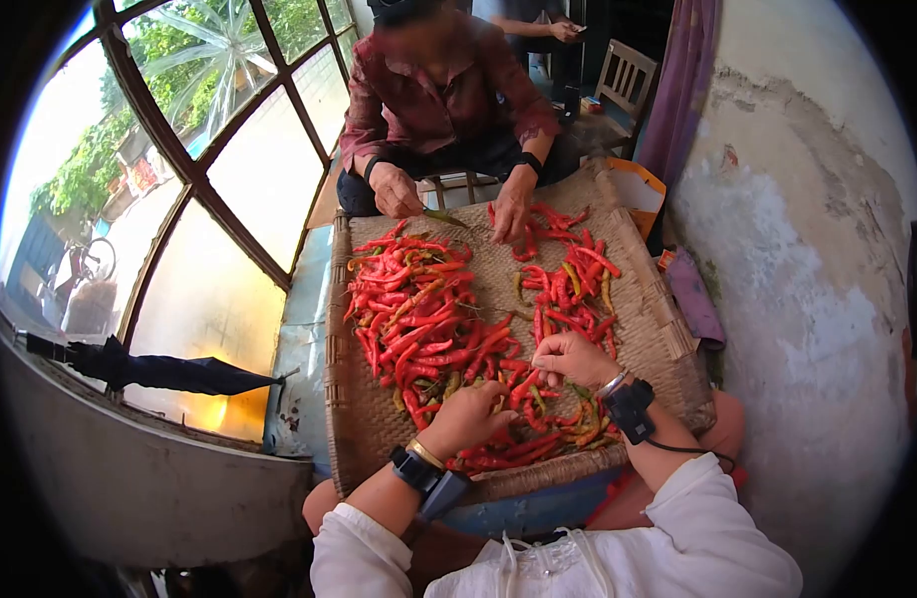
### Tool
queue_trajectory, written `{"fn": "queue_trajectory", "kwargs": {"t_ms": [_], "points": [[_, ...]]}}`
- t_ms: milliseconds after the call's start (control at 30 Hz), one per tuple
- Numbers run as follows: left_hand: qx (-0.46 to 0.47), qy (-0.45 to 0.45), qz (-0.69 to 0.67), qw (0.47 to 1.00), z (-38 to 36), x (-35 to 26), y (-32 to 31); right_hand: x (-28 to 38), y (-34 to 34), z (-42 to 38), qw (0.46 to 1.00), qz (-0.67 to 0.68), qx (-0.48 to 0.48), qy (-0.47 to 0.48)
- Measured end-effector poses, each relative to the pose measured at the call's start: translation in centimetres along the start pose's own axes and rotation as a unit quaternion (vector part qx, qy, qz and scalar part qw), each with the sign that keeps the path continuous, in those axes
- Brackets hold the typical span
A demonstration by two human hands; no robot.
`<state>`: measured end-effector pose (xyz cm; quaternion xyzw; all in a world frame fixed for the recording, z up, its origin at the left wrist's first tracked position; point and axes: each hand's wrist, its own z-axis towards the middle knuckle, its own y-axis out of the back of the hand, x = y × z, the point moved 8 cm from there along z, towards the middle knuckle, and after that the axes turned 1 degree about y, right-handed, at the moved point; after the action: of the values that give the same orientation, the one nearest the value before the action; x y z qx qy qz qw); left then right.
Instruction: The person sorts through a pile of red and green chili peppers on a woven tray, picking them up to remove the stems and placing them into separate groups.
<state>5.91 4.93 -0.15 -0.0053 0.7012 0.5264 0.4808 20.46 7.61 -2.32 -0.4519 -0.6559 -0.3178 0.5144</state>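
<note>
A woven tray [374,453] bears a large heap of red peppers [408,319] on its left side and a looser group of peppers [578,284] on its right. My left hand [468,417] is over the near peppers, its fingers curled at a red pepper; what it grips is too small to make out. Just to the right and a little farther off, my right hand [570,361] has thumb and fingertips pinched together above the peppers, their contents unclear. A few green and yellowish peppers lie among the red ones below both hands.
Across the tray sits a person [443,90], one hand holding a green pepper and the other touching red peppers. Another person's hand [566,32] shows behind, near a wooden chair [628,80]. A folded umbrella [194,374] lies by the left window; a rough wall stands right.
</note>
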Motion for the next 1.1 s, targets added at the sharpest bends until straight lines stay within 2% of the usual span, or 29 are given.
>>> {"fn": "queue_trajectory", "kwargs": {"t_ms": [67, 100, 167, 267, 300, 367, 433, 500, 533, 567, 633, 700, 767, 800, 867, 900, 967, 1033, 1100], "points": [[-0.130, -0.088, -0.009, 0.987, -0.1, -1.7, 2.1, 0.6, -1.1, -0.4, 0.999, 0.031, 0.024, 0.008], [-0.132, -0.086, -0.011, 0.987, -0.2, -1.7, 2.2, 1.1, -1.7, -0.5, 0.997, 0.061, 0.044, 0.018], [0.055, 0.008, -0.156, 0.986, 0.2, -0.2, -0.4, 1.3, -2.2, -0.3, 0.994, 0.081, 0.062, 0.028], [0.059, 0.040, -0.113, 0.991, 0.1, -0.3, 0.2, 0.7, -1.6, -0.2, 0.993, 0.104, 0.051, 0.022], [0.060, 0.042, -0.115, 0.991, 0.0, 0.0, -0.1, 0.6, -0.1, -0.2, 0.990, 0.135, 0.013, 0.037], [-0.017, 0.054, -0.016, 0.998, 0.2, 1.1, 0.7, 0.7, 2.3, -0.2, 0.985, 0.161, -0.023, 0.053], [-0.021, 0.064, 0.034, 0.997, 0.0, 1.4, 0.8, 1.6, 6.7, -0.9, 0.954, 0.183, -0.197, 0.135], [-0.021, 0.056, 0.105, 0.993, -0.1, 1.2, 1.1, 1.4, 9.8, -2.4, 0.886, 0.216, -0.369, 0.178], [-0.021, 0.057, 0.104, 0.993, -0.2, 1.2, 1.1, 0.9, 10.9, -3.4, 0.851, 0.199, -0.457, 0.167], [-0.026, 0.059, 0.126, 0.990, -0.2, 1.2, 1.2, 0.8, 10.8, -3.5, 0.851, 0.198, -0.457, 0.167], [-0.036, 0.059, 0.148, 0.987, -0.1, 1.2, 1.5, 1.9, 9.3, -4.0, 0.869, 0.092, -0.465, 0.140], [0.009, 0.091, 0.180, 0.979, -0.3, 1.9, 0.9, 1.3, 6.1, -1.5, 0.945, -0.023, -0.318, 0.078], [0.023, 0.085, 0.184, 0.979, -0.5, 1.6, 0.8, -0.1, 1.2, 0.3, 0.970, -0.186, -0.123, 0.094], [0.037, 0.080, 0.190, 0.978, -0.6, 1.5, 0.7, 0.3, -1.6, 0.3, 0.944, -0.303, -0.053, 0.117], [0.044, 0.062, 0.184, 0.980, -0.6, 2.0, 0.2, -0.6, -5.9, 0.2, 0.869, -0.440, 0.068, 0.218], [0.050, 0.042, 0.178, 0.982, -0.5, 2.1, -0.2, -0.8, -6.6, 0.1, 0.870, -0.438, 0.070, 0.217], [0.056, 0.025, 0.177, 0.982, -0.6, 2.7, -1.1, -3.3, -8.0, 0.1, 0.836, -0.518, 0.156, 0.090], [0.060, 0.006, 0.178, 0.982, -0.5, 2.5, -1.4, -3.2, -8.2, 0.0, 0.822, -0.540, 0.161, 0.079], [0.070, 0.014, 0.188, 0.979, -0.4, 2.4, -1.3, -3.0, -8.5, -0.3, 0.834, -0.510, 0.172, 0.119]]}}
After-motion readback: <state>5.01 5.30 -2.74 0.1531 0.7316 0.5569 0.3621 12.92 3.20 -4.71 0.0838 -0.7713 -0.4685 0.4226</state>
